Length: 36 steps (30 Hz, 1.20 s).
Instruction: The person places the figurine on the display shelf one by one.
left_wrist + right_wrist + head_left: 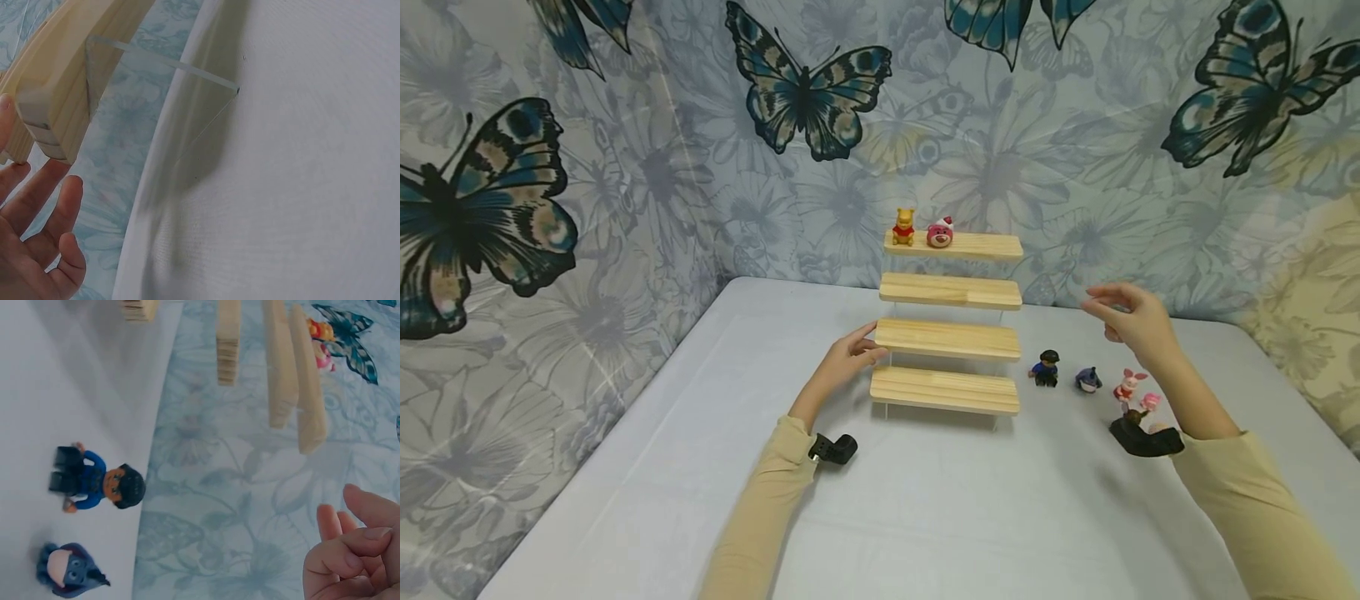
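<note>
A wooden four-tier display stand (947, 339) with clear supports stands mid-table. My left hand (844, 365) touches the left end of a middle board, its fingertips against the board end (47, 125) and its fingers fairly straight. To the right of the stand, my right hand (1138, 325) is raised in the air with loosely bent fingers (359, 550) and holds nothing. On the top tier sit a yellow bear figurine in a red shirt (904, 227) and a pink round bear-head figurine (940, 233).
On the white table (925, 500), right of the stand, are a black-haired toy figure in blue (1045, 369), a blue-grey donkey figurine (1087, 380) and a pink piglet figurine (1128, 385). More small pink pieces (1150, 402) lie beside the right wrist's black camera (1142, 437). Butterfly-patterned cloth (1000, 150) hangs behind.
</note>
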Available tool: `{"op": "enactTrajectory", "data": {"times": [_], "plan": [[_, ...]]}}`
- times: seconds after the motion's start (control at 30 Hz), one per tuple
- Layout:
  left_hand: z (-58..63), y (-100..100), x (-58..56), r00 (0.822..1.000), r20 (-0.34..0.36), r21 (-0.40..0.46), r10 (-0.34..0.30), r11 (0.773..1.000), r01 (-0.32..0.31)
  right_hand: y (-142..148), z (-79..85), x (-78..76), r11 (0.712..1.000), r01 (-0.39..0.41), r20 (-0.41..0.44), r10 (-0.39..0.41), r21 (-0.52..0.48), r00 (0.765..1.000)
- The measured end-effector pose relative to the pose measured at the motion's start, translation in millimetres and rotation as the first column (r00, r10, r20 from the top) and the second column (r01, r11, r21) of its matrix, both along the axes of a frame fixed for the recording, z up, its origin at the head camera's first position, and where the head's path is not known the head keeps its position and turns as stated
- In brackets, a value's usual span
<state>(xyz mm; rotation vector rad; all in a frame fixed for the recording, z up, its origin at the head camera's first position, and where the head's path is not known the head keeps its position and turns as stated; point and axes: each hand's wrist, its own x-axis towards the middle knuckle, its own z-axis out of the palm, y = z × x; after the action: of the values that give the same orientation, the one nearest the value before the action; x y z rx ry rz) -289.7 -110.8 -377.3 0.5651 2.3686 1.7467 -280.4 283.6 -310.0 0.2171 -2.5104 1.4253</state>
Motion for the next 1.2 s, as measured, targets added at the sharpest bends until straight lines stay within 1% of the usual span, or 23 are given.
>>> {"op": "enactTrajectory", "data": {"times": [0.13, 0.23, 0.3, 0.4, 0.5, 0.63, 0.73, 1.0, 1.2], "plan": [[-18.5, -0.7, -13.7, 1.0, -0.018, -0.005, 0.026, 1.0, -0.026, 7.3, -4.5, 7.4, 0.999, 0.02, 0.021, -0.02, 0.032, 1.0], [-31.4, -1.0, -23.2, 0.999, -0.03, -0.001, 0.043, 0.999, -0.043, 13.1, -8.3, 11.9, 0.999, 0.018, 0.058, -0.02, 0.036, 0.998], [-31.9, -1.5, -23.3, 0.999, -0.03, 0.007, 0.04, 0.999, -0.04, 16.2, -11.2, 14.6, 0.999, 0.013, 0.074, -0.016, 0.035, 0.997], [-32.1, -1.7, -23.0, 0.999, -0.033, 0.013, 0.033, 0.999, -0.032, 19.9, -15.6, 19.4, 1.0, 0.002, 0.097, -0.003, 0.009, 0.995], [-31.9, -1.5, -22.7, 0.999, -0.037, 0.006, 0.028, 1.0, -0.028, 23.9, -19.3, 24.0, 1.0, -0.024, 0.096, 0.025, -0.014, 0.995], [-31.7, -1.0, -22.7, 0.998, -0.044, -0.002, 0.037, 0.999, -0.037, 29.0, -23.2, 29.7, 0.999, -0.04, 0.081, 0.039, 0.008, 0.996], [-31.4, -1.1, -22.8, 0.998, -0.052, -0.008, 0.043, 0.999, -0.044, 34.4, -27.0, 33.5, 0.999, -0.028, 0.089, 0.024, 0.042, 0.996], [-29.9, -2.0, -23.4, 0.998, -0.046, -0.004, 0.048, 0.999, -0.048, 49.8, -38.7, 43.1, 0.999, -0.037, 0.172, 0.033, 0.023, 0.984], [-29.9, -1.6, -22.4, 0.999, -0.031, 0.0, 0.035, 0.999, -0.035, 58.5, -48.4, 50.7, 0.998, -0.042, 0.243, 0.033, 0.036, 0.969]]}}
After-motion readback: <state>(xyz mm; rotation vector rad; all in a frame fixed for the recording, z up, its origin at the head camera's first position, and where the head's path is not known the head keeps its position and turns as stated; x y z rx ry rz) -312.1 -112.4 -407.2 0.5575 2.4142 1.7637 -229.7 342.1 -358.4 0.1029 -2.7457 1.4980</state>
